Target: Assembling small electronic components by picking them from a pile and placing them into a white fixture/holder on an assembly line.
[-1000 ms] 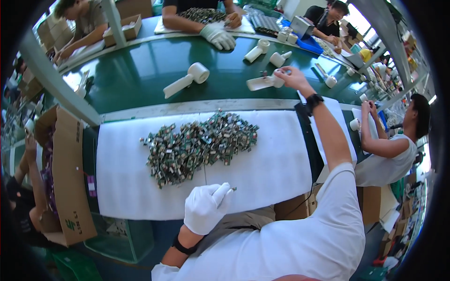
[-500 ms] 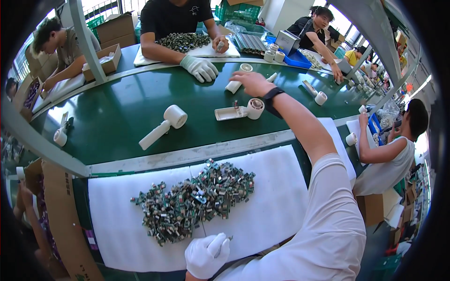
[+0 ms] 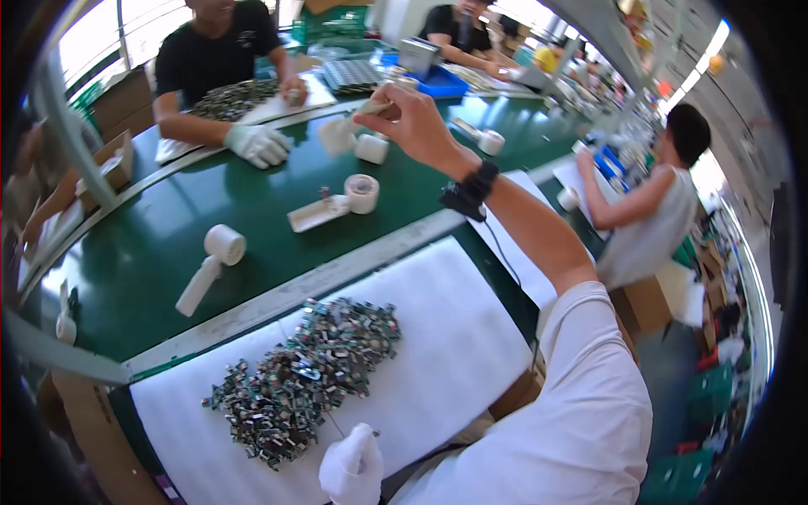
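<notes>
My right hand (image 3: 414, 126), bare with a black band at the wrist, is raised over the green belt. Its fingertips pinch a white plastic fan piece (image 3: 337, 135), smeared by motion. Just below it on the belt is a white cylindrical fan part (image 3: 371, 149). In a white glove, my left hand (image 3: 352, 468) is closed low over the white foam sheet (image 3: 438, 311). A tiny tip of a small circuit board (image 3: 376, 433) pokes out of its fingers; the rest is hidden. Beside it lies a heap of small circuit boards (image 3: 303, 370).
Two white handheld fans, one opened (image 3: 360, 194) and one with its handle toward me (image 3: 225, 245), lie on the belt (image 3: 278, 252). A co-worker's gloved hand (image 3: 257, 146) rests at the far edge. Another person (image 3: 648, 185) sits at right. A metal post (image 3: 76, 135) stands at left.
My right hand has lifted off the belt with the white fan piece in its fingers. The view has turned, so the scene sits further left. My left hand stays closed near the heap.
</notes>
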`<act>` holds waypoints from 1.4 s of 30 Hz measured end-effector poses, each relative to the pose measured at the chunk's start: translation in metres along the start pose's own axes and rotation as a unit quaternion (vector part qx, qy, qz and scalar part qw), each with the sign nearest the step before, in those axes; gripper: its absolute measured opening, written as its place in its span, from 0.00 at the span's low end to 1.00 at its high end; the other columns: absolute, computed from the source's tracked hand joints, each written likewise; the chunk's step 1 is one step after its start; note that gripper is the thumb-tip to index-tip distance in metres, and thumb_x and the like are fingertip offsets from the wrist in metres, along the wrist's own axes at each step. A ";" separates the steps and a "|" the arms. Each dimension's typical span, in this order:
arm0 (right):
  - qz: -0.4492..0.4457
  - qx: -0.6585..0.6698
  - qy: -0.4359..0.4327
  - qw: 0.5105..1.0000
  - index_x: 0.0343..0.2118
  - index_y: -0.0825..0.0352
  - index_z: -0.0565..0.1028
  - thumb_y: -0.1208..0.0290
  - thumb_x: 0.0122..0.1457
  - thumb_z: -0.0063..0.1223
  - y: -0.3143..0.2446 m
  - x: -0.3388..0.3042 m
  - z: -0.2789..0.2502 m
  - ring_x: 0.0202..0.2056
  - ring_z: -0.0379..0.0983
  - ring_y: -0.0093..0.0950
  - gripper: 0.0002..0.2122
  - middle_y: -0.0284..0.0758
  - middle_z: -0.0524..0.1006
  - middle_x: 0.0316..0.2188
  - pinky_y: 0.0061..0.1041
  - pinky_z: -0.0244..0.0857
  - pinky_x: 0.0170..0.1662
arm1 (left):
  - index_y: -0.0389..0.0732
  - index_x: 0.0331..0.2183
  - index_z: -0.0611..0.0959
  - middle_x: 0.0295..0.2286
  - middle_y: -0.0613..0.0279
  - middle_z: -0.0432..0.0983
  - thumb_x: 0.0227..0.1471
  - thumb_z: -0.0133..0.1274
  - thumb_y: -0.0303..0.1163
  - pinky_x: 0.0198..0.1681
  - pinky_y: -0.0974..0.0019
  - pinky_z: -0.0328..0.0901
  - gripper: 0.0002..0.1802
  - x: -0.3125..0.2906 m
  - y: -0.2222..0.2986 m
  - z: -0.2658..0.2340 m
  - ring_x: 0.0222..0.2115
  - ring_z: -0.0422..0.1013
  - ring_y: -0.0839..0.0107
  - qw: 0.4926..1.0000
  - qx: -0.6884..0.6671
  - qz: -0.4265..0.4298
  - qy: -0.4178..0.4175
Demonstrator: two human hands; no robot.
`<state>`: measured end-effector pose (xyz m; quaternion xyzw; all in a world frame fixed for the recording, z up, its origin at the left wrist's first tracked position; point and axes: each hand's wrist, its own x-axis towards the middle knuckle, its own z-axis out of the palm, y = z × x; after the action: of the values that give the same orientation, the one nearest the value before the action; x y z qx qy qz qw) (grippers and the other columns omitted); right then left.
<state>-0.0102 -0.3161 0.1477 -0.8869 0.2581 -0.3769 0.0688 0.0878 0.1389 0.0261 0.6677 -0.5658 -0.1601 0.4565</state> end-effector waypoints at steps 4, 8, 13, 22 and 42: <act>-0.047 0.016 0.105 0.993 0.32 0.67 0.73 0.71 0.51 0.70 -0.086 -0.096 -0.072 0.32 0.78 0.24 0.14 0.34 0.78 0.33 0.24 0.73 0.36 | 0.35 0.42 0.86 0.32 0.53 0.83 0.54 0.59 0.21 0.35 0.66 0.72 0.12 0.002 0.005 0.007 0.28 0.78 0.65 0.997 -0.042 0.000 0.063; 0.003 -0.030 0.045 0.999 0.32 0.62 0.71 0.70 0.52 0.70 -0.148 -0.211 -0.114 0.32 0.77 0.29 0.13 0.32 0.76 0.34 0.25 0.71 0.34 | 0.32 0.44 0.84 0.32 0.52 0.83 0.58 0.55 0.23 0.35 0.67 0.71 0.12 0.000 0.026 0.007 0.28 0.77 0.67 0.980 -0.162 -0.103 0.044; 0.100 -0.044 -0.002 0.994 0.32 0.60 0.68 0.65 0.56 0.65 -0.195 -0.333 -0.093 0.32 0.75 0.31 0.13 0.30 0.74 0.37 0.32 0.69 0.31 | 0.30 0.47 0.82 0.36 0.47 0.80 0.58 0.55 0.25 0.37 0.65 0.71 0.16 -0.005 0.032 0.012 0.31 0.75 0.64 0.960 -0.228 -0.165 -0.012; 0.029 0.078 0.035 0.996 0.35 0.63 0.71 0.67 0.56 0.63 -0.225 -0.382 -0.035 0.28 0.73 0.35 0.11 0.34 0.72 0.37 0.32 0.68 0.30 | 0.29 0.49 0.80 0.40 0.46 0.79 0.59 0.56 0.26 0.36 0.65 0.71 0.17 0.013 0.032 0.019 0.32 0.75 0.65 0.962 -0.219 -0.128 -0.101; -0.005 -0.002 -0.178 0.984 0.38 0.55 0.82 0.66 0.46 0.66 -0.176 -0.296 -0.059 0.19 0.70 0.25 0.13 0.27 0.66 0.17 0.25 0.65 0.23 | 0.44 0.44 0.85 0.30 0.60 0.82 0.44 0.65 0.21 0.32 0.63 0.71 0.22 0.015 0.028 0.056 0.27 0.77 0.60 0.972 -0.128 0.120 -0.153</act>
<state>-0.1528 -0.0103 0.0578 -0.9412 0.2384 -0.2127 0.1100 0.0344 0.1029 0.0235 0.4984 -0.6796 -0.2761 0.4620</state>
